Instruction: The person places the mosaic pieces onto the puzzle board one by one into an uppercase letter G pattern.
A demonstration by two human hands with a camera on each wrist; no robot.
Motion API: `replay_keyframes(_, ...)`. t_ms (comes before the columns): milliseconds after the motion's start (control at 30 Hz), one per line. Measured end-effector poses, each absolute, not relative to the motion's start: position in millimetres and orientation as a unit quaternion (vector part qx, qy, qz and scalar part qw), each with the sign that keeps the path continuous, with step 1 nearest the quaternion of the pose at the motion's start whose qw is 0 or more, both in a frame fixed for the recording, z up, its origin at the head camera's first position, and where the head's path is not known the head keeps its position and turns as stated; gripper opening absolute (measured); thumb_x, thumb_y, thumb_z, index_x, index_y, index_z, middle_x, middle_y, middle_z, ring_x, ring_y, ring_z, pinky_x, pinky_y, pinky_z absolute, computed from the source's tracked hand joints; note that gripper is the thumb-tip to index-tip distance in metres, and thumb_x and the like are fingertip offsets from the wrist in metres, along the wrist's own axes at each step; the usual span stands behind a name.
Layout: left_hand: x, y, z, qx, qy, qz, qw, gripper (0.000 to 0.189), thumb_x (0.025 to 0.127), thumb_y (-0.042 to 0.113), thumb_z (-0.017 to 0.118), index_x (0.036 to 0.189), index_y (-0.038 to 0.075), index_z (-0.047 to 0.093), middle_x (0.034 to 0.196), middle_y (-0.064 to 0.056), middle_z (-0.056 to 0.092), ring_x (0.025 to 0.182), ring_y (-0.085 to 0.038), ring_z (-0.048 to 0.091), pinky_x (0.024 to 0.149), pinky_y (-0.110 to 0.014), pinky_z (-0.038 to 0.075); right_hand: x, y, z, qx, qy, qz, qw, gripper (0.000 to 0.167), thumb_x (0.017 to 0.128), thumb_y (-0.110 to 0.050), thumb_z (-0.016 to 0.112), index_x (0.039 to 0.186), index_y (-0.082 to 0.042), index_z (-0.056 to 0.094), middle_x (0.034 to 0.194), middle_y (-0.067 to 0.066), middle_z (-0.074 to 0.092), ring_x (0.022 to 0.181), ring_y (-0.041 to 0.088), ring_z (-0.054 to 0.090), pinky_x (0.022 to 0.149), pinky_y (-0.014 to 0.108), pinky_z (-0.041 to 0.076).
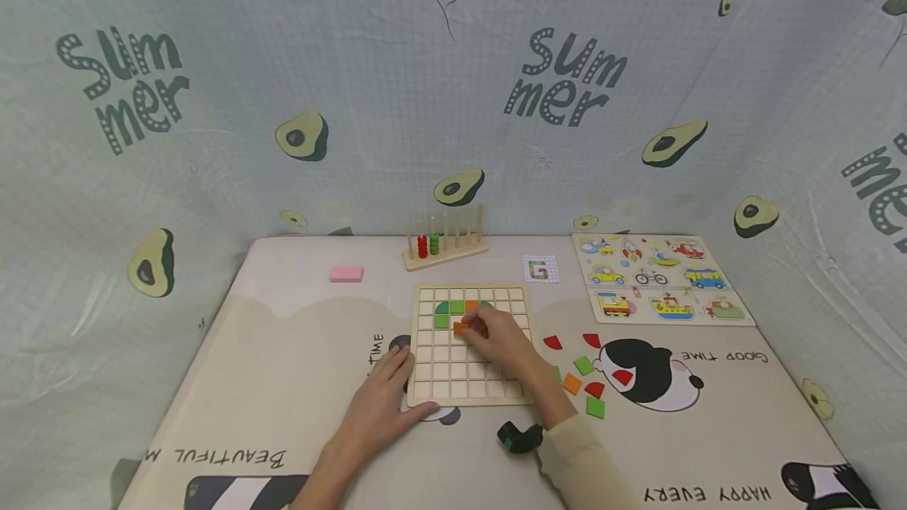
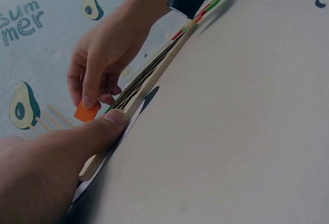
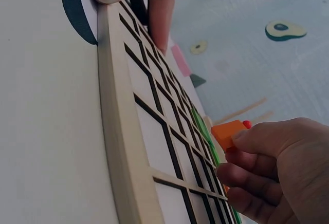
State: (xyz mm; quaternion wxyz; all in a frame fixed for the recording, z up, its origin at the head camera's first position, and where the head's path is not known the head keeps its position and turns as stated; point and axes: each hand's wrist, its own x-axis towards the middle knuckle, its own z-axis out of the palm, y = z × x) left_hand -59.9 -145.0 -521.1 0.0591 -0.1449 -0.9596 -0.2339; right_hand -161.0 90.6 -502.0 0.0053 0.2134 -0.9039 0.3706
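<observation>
My right hand (image 1: 499, 341) pinches an orange square tile (image 3: 225, 134) between thumb and fingers, held above the wooden grid board (image 1: 441, 392). In the board's upper rows lie a green square tile (image 1: 457, 307), another green square tile (image 1: 442, 321), an orange square tile (image 1: 472, 305) and a green rounded tile (image 1: 442, 308). A further green rounded piece is partly hidden behind the right hand. My left hand (image 1: 383, 388) rests at the board's lower left corner, its thumb (image 2: 110, 121) on the near edge and the other fingers along the left side.
Loose red, green and orange tiles (image 1: 571, 383) lie right of the board. A dark curved object (image 1: 520, 437) sits near the right wrist. Behind stand a peg rack (image 1: 446, 256), a pink block (image 1: 346, 274), a pattern card (image 1: 540, 269) and a vehicle picture board (image 1: 666, 282).
</observation>
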Motion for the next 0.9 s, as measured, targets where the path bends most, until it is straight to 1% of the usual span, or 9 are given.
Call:
replay_keyframes(233,-60,-145,-521,-0.144,-0.960,-0.233,0.060,0.090,0.080,0.062,0.074,0.143,0.002,0.054,0.151,-0.015,0.051,0.144,-0.033,0.044,0.116,-0.047,0.043,-162,79,-503,0.227,-0.906,0.357,-0.002,0.014,0.095,-0.015,0.067,0.108,-0.009,0.070,0.089,-0.003,0.067,0.079,0.007,0.056,0.070,0.021,0.053)
replay_keyframes(500,-60,-146,-522,-0.147,-0.960,-0.230,0.061,0.089,0.080,0.063,0.073,0.143,0.002,0.054,0.151,-0.015,0.051,0.144,-0.033,0.044,0.116,-0.047,0.043,-162,70,-506,0.213,-0.912,0.351,-0.019,0.016,0.097,-0.020,0.066,0.110,-0.012,0.070,0.090,-0.006,0.064,0.078,0.006,0.054,0.069,0.019,0.049)
replay_keyframes(733,-60,-146,-521,-0.146,-0.960,-0.229,0.060,0.089,0.080,0.062,0.074,0.143,0.002,0.054,0.151,-0.015,0.051,0.143,-0.033,0.044,0.115,-0.047,0.044,-161,65,-505,0.216,-0.911,0.352,-0.020,0.016,0.098,-0.020,0.064,0.110,-0.011,0.069,0.093,-0.005,0.066,0.079,0.007,0.055,0.071,0.020,0.051)
replay_keyframes(900,-61,-146,-521,-0.146,-0.961,-0.229,0.054,0.090,0.080,0.063,0.073,0.143,0.002,0.054,0.151,-0.015,0.051,0.144,-0.033,0.044,0.116,-0.047,0.042,-162,63,-505,0.221,-0.912,0.345,-0.025,0.015,0.098,-0.020,0.064,0.111,-0.013,0.070,0.093,-0.006,0.065,0.078,0.006,0.054,0.070,0.020,0.050)
